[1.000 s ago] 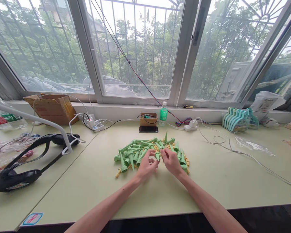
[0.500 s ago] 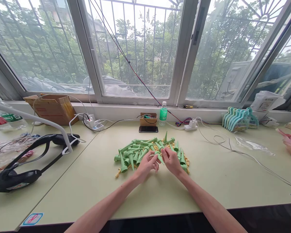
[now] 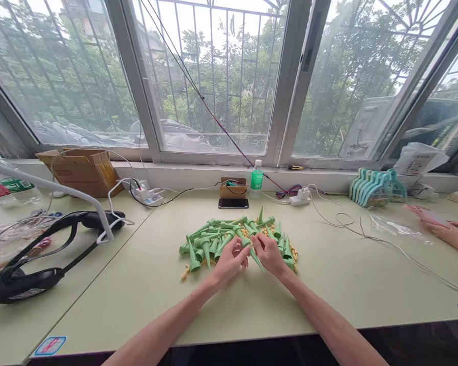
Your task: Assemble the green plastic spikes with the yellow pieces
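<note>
My left hand (image 3: pixel 232 260) is closed around a green plastic watering spike (image 3: pixel 256 258), whose pointed end slants down and to the right between my hands. Close beside it, my right hand (image 3: pixel 269 255) has thumb and fingers pinched near the spike's upper end. Whatever sits in that pinch is too small and covered to make out. Behind both hands spreads a heap of green watering spikes (image 3: pixel 206 243), some lying and some standing tip up. Small yellow plastic pieces (image 3: pixel 185 273) lie under and around the heap.
Behind the heap are a black phone (image 3: pixel 233 203), a small cardboard box (image 3: pixel 232 189) and a green-labelled bottle (image 3: pixel 257 178). White cables (image 3: pixel 389 249) and teal hangers (image 3: pixel 372 187) lie right, near another person's hand (image 3: pixel 448 233). A black strapped headset (image 3: pixel 26 274) rests left.
The spike in my left hand has tilted, its tip now reaching further down and right. My right hand has shifted slightly left. The other person's hand has come further into view.
</note>
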A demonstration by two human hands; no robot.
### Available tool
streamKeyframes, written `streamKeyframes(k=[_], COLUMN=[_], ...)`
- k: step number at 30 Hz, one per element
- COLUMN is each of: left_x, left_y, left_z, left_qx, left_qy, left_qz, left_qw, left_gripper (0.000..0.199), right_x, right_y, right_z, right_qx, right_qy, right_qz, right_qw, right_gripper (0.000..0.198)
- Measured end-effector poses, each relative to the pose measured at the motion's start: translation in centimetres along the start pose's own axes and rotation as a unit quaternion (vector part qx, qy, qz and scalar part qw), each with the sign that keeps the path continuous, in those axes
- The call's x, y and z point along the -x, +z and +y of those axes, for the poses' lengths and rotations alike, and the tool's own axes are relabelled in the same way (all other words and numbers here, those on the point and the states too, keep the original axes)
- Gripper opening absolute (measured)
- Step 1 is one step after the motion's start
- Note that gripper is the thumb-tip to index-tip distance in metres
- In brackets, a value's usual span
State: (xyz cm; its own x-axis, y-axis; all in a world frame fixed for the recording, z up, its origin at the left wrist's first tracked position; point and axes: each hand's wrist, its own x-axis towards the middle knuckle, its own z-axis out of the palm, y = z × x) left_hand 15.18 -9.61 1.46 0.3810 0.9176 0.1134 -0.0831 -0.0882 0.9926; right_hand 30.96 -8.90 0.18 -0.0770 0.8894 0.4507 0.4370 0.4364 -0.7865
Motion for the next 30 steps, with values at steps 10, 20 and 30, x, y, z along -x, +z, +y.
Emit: streamKeyframes(k=[10,20,30], left_x=[0.20,0.37,0.33], left_y=[-0.03,-0.06,0.11], left_z=[-0.54,-0.65,-0.33], left_qx=[-0.082,-0.169,-0.127], left_qy=[0.034,0.058,0.075], left_qz=[0.001,0.004,0.025], left_qw=[0.996,0.984,0.989], left_gripper=[0.026,0.023,0.025], right_x=[-0.06,-0.15,-0.05], right_y=[0.09,0.11,0.13], right_z=[0.15,0.21,-0.10], right_qx=[0.019,0.059,0.039], right_qy=[-0.001,-0.008,-0.007], right_qz=[0.008,0.016,0.027], right_qw=[1.000,0.998,0.999], right_gripper=[0.038,0.040,0.039])
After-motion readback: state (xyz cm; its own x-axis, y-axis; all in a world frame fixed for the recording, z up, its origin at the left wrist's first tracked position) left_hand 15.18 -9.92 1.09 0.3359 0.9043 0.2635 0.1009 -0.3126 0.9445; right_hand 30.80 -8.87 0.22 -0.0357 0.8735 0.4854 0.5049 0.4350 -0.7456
